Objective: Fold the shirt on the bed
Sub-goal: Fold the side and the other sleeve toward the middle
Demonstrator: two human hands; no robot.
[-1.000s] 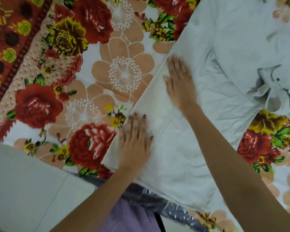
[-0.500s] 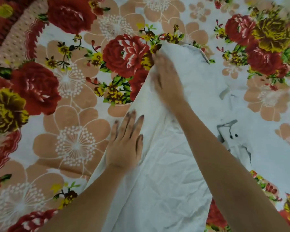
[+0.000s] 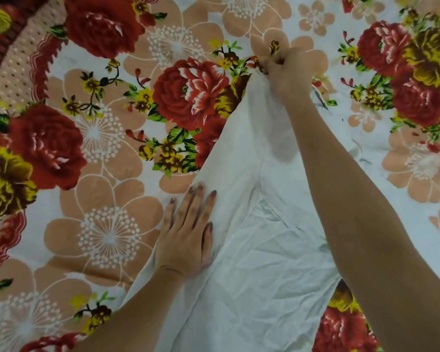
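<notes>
- White, creased cotton: the shirt [image 3: 252, 262] lies on the bed and fills the lower middle of the frame, narrowing to a point in the upper middle.
- Right hand [image 3: 286, 69], in the upper middle of the frame, has its fingers curled tight round the far tip of the shirt, bunching the cloth in its grip; its forearm runs down to the lower right corner, across the shirt's right side.
- Left hand [image 3: 187, 237], at lower centre, lies flat with fingers straight and slightly spread, palm pressing on the shirt's left edge; the little finger rests partly on the sheet beside it.
- Between the two hands the cloth is drawn into a long smooth strip along its left edge.
- Floral bedsheet [image 3: 99, 161], with red roses, yellow blooms and peach flowers on white, covers the rest of the frame; a red patterned border runs through the upper left corner.
</notes>
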